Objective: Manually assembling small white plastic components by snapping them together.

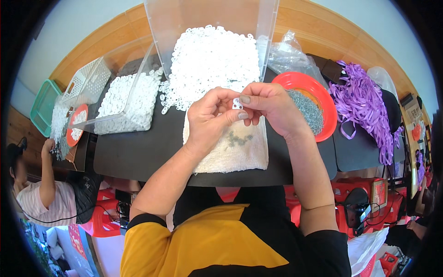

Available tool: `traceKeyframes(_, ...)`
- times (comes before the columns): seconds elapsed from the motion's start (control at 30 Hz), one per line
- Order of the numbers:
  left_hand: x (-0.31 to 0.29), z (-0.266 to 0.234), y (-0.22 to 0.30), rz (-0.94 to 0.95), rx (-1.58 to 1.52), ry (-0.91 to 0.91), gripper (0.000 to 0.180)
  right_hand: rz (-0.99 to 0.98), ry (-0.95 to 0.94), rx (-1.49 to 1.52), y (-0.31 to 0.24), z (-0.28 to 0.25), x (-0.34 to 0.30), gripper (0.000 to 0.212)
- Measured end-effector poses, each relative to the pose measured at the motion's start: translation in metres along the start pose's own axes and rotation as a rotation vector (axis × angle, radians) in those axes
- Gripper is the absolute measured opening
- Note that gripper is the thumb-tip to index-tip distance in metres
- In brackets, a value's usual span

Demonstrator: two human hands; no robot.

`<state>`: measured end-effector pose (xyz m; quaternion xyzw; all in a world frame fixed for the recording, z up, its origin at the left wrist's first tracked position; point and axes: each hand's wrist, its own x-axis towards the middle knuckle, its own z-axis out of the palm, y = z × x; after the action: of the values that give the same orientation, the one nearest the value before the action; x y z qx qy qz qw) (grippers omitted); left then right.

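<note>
Above a cream towel, my two hands meet at a small white plastic piece with holes in it. My left hand pinches it between thumb and fingers. From the other side, the thumb and fingers of my right hand are closed on its edge; whether they also hold a tiny metal part is hidden. Several small grey metal pieces lie on the towel below. Beside my right hand stands a red bowl with many thin grey metal pieces in it.
A large clear bin of white pieces spills onto the dark table. Left of it is a clear box of more pieces. Purple straps are heaped at right. A co-worker sits at far left.
</note>
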<state>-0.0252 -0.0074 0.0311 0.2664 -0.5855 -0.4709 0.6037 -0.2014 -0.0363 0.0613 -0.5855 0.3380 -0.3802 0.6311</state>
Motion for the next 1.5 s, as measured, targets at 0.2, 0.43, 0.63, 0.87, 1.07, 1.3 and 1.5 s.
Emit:
traceKeyframes(0.2,-0.002,-0.005,0.001,0.013,0.039,-0.001,0.033,0.006,-0.021,0.077,0.003,0.006,0.001,0.02)
traceKeyframes(0.43,-0.005,-0.003,0.002,0.006,-0.141,-0.005,0.026,0.016,-0.126,0.252,0.007,0.011,-0.001,0.02)
traceKeyframes(0.63,-0.004,-0.003,0.003,-0.011,-0.156,-0.022,0.024,0.004,-0.161,0.31,0.008,0.01,0.0,0.02)
traceKeyframes(0.87,0.002,-0.01,-0.008,0.11,-0.074,-0.073,0.018,0.007,-0.167,0.366,0.014,0.011,0.003,0.02)
traceKeyframes(1.07,0.0,-0.004,-0.01,0.029,-0.175,-0.069,0.029,-0.042,-0.095,0.228,0.011,0.006,0.004,0.019)
traceKeyframes(1.3,-0.004,-0.009,-0.017,0.087,0.201,-0.004,0.034,-0.055,-0.043,0.126,0.011,0.002,0.004,0.019)
traceKeyframes(1.5,-0.003,-0.003,-0.006,0.163,0.114,-0.031,0.028,-0.01,-0.111,0.19,0.012,0.002,0.002,0.017)
